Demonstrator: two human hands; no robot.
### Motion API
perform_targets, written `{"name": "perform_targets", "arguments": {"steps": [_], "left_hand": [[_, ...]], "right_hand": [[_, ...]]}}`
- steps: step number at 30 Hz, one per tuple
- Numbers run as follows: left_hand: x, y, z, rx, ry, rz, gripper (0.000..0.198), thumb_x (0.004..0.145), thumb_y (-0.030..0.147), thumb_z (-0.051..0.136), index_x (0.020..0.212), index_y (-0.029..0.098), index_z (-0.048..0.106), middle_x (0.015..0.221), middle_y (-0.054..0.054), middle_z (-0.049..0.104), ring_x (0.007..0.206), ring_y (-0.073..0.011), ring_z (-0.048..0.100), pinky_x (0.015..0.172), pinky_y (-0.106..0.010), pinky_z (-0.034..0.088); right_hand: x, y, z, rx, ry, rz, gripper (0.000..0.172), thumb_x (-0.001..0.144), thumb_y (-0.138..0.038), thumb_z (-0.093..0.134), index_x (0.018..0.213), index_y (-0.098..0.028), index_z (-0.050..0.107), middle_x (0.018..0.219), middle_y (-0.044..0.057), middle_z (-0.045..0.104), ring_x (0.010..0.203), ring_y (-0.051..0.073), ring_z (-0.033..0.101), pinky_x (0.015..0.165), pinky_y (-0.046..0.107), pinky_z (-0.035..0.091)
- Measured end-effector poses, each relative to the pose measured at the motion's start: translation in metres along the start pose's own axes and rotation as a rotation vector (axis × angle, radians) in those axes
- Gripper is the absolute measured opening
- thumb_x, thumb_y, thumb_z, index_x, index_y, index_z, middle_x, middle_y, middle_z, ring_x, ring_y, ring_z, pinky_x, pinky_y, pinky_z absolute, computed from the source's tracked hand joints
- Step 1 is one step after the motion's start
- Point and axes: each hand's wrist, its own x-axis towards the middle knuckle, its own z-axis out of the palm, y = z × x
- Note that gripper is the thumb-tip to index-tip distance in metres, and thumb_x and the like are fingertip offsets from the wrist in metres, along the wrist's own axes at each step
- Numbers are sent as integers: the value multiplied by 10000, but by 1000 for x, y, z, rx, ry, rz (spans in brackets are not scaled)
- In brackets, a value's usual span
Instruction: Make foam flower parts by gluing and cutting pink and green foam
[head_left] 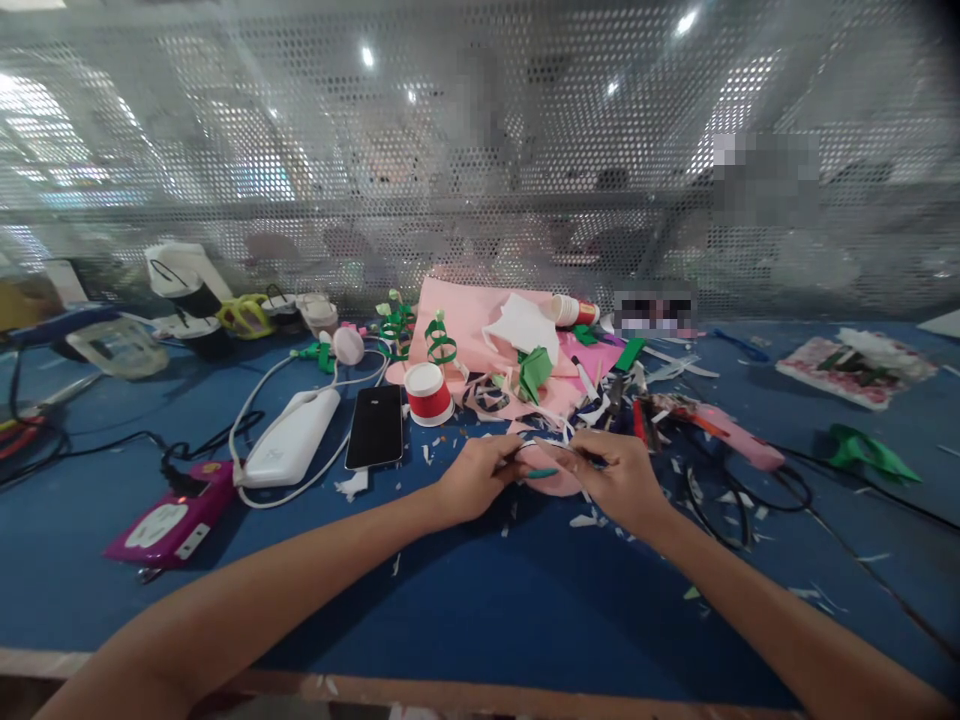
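Note:
My left hand (480, 478) and my right hand (619, 480) meet over the table in front of me, both with fingers closed in a pinch. Between them runs a thin curved strip (534, 443), held at either end; its material is hard to make out. Just beneath the fingers shows a rounded piece of pink paper (559, 485). A small teal sliver (540, 473) is by my left fingertips. Up and left of the hands stands a red paper cup (429, 398) with its white base upward, near green curled paper stems (441, 345).
Leftward lie a black phone (376, 428), a white power bank (292, 440) with cables and a purple power strip (176, 515). Behind are pink paper sheets (457, 310) and stacked cups (574, 310). A pink glue gun (739, 435) rests at right among paper scraps. A perforated metal screen (450, 150) backs the table.

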Motion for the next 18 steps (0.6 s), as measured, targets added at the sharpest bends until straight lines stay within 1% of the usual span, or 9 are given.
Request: {"name": "perform_targets", "arguments": {"steps": [4, 5, 9, 11, 13, 14, 15, 16, 18], "left_hand": [[-1, -2, 1, 6, 95, 71, 98, 827, 189, 499, 826, 147, 587, 714, -24, 591, 642, -130, 515, 611, -236, 401], [-1, -3, 1, 2, 90, 99, 112, 838, 193, 487, 841, 147, 589, 738, -35, 606, 665, -138, 535, 627, -243, 415], [-3, -3, 2, -36, -8, 189, 164, 860, 220, 473, 937, 160, 604, 906, -80, 658, 825, -171, 599, 752, -278, 457], [-4, -2, 1, -46, 2, 172, 220, 854, 234, 490, 1035, 165, 593, 951, -87, 662, 847, -174, 604, 775, -285, 457], [-4, 1, -1, -68, 21, 119, 296, 838, 270, 525, 1110, 163, 574, 959, -81, 663, 840, -174, 601, 767, -280, 453], [-3, 1, -1, -88, 14, 80, 306, 827, 296, 545, 1096, 157, 587, 932, -71, 666, 817, -171, 599, 744, -269, 451], [-3, 1, -2, -110, 6, 38, 292, 815, 322, 562, 1044, 148, 614, 883, -59, 668, 782, -167, 595, 710, -256, 448], [-2, 1, -3, -131, 2, -1, 267, 805, 343, 574, 958, 135, 642, 813, -46, 663, 735, -159, 587, 668, -243, 440], [-1, -1, -2, -174, 33, -52, 255, 790, 363, 589, 775, 117, 655, 668, -23, 627, 635, -138, 552, 595, -224, 413]], "right_hand": [[-1, 0, 1, 35, 36, 44, 411, 803, -387, 576, 495, -184, 395, 497, -44, 303, 484, 84, 302, 456, 228, 264], [-2, 0, 1, 44, 21, 56, 405, 791, -386, 590, 495, -183, 403, 495, -44, 319, 484, 84, 315, 458, 227, 274], [-2, 1, 1, 52, -75, 64, 335, 783, -362, 607, 535, -175, 481, 508, -31, 422, 495, 93, 395, 480, 225, 316], [-1, 0, -1, 37, -63, 54, 346, 802, -352, 583, 525, -177, 473, 494, -35, 406, 484, 91, 387, 473, 225, 306], [0, -2, -1, 28, -14, 44, 361, 811, -348, 568, 513, -180, 450, 480, -41, 375, 469, 86, 362, 461, 225, 288], [0, -3, -1, 30, 18, 48, 360, 813, -345, 564, 515, -181, 444, 479, -43, 369, 465, 85, 357, 457, 225, 282], [-1, -4, -1, 38, 48, 57, 355, 814, -344, 561, 522, -183, 443, 481, -43, 370, 463, 85, 356, 454, 225, 279], [-1, -4, -1, 49, 71, 67, 349, 816, -345, 558, 528, -183, 444, 485, -43, 375, 462, 85, 358, 451, 224, 279], [-2, -3, 0, 74, 81, 83, 341, 812, -357, 564, 540, -185, 450, 497, -40, 390, 469, 89, 372, 451, 224, 286]]}}
